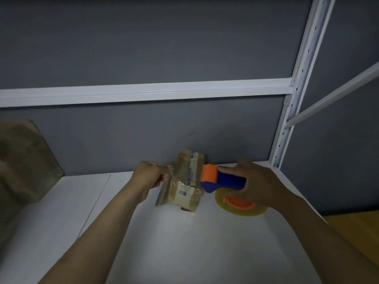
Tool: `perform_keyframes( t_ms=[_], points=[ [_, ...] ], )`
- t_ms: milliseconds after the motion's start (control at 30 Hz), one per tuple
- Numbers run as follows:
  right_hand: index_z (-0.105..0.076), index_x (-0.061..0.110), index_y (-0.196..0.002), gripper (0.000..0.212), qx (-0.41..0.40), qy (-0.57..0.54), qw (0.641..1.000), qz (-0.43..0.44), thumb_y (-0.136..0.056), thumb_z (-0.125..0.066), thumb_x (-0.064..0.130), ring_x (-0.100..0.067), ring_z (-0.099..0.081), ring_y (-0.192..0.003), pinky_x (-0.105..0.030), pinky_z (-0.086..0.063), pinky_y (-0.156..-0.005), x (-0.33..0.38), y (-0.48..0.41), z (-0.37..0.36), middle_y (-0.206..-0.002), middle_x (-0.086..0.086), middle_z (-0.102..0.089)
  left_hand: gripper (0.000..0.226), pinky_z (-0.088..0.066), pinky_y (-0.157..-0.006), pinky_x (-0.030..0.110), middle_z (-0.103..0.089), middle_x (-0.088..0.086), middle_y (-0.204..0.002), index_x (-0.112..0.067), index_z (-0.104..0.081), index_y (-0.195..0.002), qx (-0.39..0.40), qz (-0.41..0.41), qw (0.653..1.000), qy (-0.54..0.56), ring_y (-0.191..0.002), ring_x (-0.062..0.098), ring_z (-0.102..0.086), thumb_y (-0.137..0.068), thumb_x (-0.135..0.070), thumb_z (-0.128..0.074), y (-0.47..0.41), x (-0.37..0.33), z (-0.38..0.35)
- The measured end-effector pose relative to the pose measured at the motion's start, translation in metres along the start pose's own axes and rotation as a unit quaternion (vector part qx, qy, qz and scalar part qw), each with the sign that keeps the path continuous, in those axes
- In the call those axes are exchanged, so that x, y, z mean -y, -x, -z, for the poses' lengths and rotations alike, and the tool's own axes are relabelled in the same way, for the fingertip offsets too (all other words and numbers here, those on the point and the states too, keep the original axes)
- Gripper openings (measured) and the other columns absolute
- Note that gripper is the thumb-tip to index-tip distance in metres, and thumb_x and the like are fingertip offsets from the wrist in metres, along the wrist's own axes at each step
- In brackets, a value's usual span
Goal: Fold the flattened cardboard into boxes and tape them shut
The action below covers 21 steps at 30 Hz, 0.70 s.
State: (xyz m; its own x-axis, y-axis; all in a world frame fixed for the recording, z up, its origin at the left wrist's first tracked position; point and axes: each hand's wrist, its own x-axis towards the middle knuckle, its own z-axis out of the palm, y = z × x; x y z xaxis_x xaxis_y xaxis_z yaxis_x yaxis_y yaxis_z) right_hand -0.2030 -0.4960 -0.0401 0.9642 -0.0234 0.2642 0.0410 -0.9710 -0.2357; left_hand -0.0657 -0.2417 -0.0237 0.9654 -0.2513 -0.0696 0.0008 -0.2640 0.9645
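Viewed from my remote station: the left hand [148, 174] curls its fingers to pinch the left edge of a small brown cardboard box [184, 185]. The box is already crossed with pale tape strips and stands on the white shelf board [184, 242], close to the grey back wall [143, 136]. I cannot tell whether the hand holds a flap or loose tape. The right hand [260, 185] wraps fully round the blue-and-orange plastic tape dispenser [223, 180], whose orange head sits against the box's right side. Its yellowish clear tape roll [242, 210] hangs low over the shelf. My worry is that the box looks light. A hard pull could drag or tip it, the strip could wrinkle or stick to itself, and a slipping pinch could let the seam spring open.
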Motion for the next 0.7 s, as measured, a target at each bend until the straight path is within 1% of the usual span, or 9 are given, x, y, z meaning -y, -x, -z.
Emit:
perform_keyframes(
  t_ms=[100, 200, 333, 467, 533, 567, 600, 633, 700],
  points=[
    [-0.025, 0.053, -0.142, 0.076, 0.018, 0.013, 1.000, -0.008, -0.079, -0.068, 0.052, -0.004, -0.046, -0.093, -0.014, -0.035, -0.071, 0.001, -0.004, -0.010, -0.108, 0.013, -0.047, 0.016, -0.041, -0.061, 0.029, -0.059, 0.013, -0.063, 0.004, -0.066, -0.073, -0.026, -0.017, 0.999, -0.032, -0.063, 0.023, -0.054, -0.083, -0.009, -0.069, -0.014, 0.017, -0.005],
    [-0.023, 0.054, -0.141, 0.075, 0.024, 0.033, 0.999, -0.004, -0.080, -0.065, 0.057, -0.005, -0.048, -0.094, -0.017, -0.036, -0.072, 0.005, -0.013, -0.017, -0.111, 0.011, -0.049, 0.033, -0.042, -0.060, 0.028, -0.062, 0.020, -0.066, 0.012, -0.066, -0.077, -0.037, -0.042, 0.998, -0.038, -0.059, 0.021, -0.055, -0.084, -0.019, -0.072, -0.027, 0.030, -0.005],
    [-0.026, 0.053, -0.142, 0.068, 0.025, 0.071, 0.997, -0.002, -0.083, -0.061, 0.058, -0.005, -0.049, -0.093, -0.018, -0.032, -0.071, 0.010, -0.023, -0.024, -0.111, 0.012, -0.049, 0.045, -0.044, -0.061, 0.031, -0.064, 0.024, -0.068, 0.011, -0.065, -0.074, -0.047, -0.013, 0.996, -0.072, -0.060, 0.023, -0.055, -0.082, -0.032, -0.075, -0.041, 0.050, -0.008],
    [-0.028, 0.046, -0.144, 0.070, 0.026, 0.078, 0.996, 0.019, -0.084, -0.059, 0.059, -0.009, -0.052, -0.102, -0.018, -0.032, -0.074, 0.024, -0.031, -0.038, -0.117, 0.008, -0.049, 0.047, -0.043, -0.063, 0.032, -0.057, 0.012, -0.058, -0.003, -0.060, -0.058, -0.043, 0.058, 0.997, -0.033, -0.058, 0.023, -0.048, -0.085, -0.040, -0.071, -0.048, 0.075, -0.002],
    [-0.030, 0.043, -0.145, 0.069, 0.025, 0.084, 0.996, 0.032, -0.084, -0.059, 0.058, -0.012, -0.053, -0.103, -0.019, -0.032, -0.073, 0.030, -0.035, -0.043, -0.118, 0.006, -0.050, 0.047, -0.043, -0.062, 0.031, -0.057, 0.009, -0.055, -0.007, -0.059, -0.058, -0.022, 0.069, 0.997, -0.005, -0.058, 0.022, -0.049, -0.088, -0.043, -0.065, -0.046, 0.087, 0.001],
    [-0.030, 0.042, -0.145, 0.069, 0.025, 0.084, 0.996, 0.031, -0.085, -0.060, 0.057, -0.013, -0.053, -0.103, -0.019, -0.031, -0.073, 0.031, -0.036, -0.043, -0.118, 0.005, -0.050, 0.045, -0.044, -0.061, 0.031, -0.059, 0.008, -0.056, -0.008, -0.062, -0.064, -0.005, 0.069, 0.998, -0.002, -0.057, 0.021, -0.050, -0.089, -0.046, -0.061, -0.046, 0.091, 0.001],
    [-0.030, 0.042, -0.145, 0.069, 0.025, 0.083, 0.996, 0.028, -0.085, -0.060, 0.055, -0.013, -0.053, -0.103, -0.019, -0.030, -0.072, 0.031, -0.037, -0.043, -0.118, 0.005, -0.050, 0.042, -0.045, -0.060, 0.030, -0.062, 0.008, -0.059, -0.011, -0.066, -0.078, 0.015, 0.070, 0.997, -0.021, -0.058, 0.020, -0.053, -0.091, -0.050, -0.057, -0.046, 0.093, 0.001],
    [-0.030, 0.042, -0.145, 0.069, 0.024, 0.082, 0.996, 0.024, -0.085, -0.061, 0.055, -0.012, -0.053, -0.103, -0.018, -0.030, -0.072, 0.030, -0.037, -0.043, -0.118, 0.006, -0.050, 0.039, -0.047, -0.059, 0.029, -0.066, 0.007, -0.066, -0.019, -0.064, -0.101, 0.039, 0.067, 0.996, -0.048, -0.061, 0.018, -0.056, -0.091, -0.055, -0.052, -0.046, 0.094, 0.001],
    [-0.030, 0.043, -0.145, 0.070, 0.028, 0.072, 0.997, 0.017, -0.084, -0.062, 0.054, -0.012, -0.053, -0.103, -0.017, -0.029, -0.072, 0.030, -0.036, -0.043, -0.117, 0.007, -0.049, 0.059, -0.054, -0.072, 0.027, -0.071, 0.005, -0.097, -0.033, -0.040, -0.140, 0.039, 0.040, 0.991, -0.123, -0.081, 0.019, -0.065, -0.089, -0.063, -0.049, -0.046, 0.099, 0.000]
  ],
)
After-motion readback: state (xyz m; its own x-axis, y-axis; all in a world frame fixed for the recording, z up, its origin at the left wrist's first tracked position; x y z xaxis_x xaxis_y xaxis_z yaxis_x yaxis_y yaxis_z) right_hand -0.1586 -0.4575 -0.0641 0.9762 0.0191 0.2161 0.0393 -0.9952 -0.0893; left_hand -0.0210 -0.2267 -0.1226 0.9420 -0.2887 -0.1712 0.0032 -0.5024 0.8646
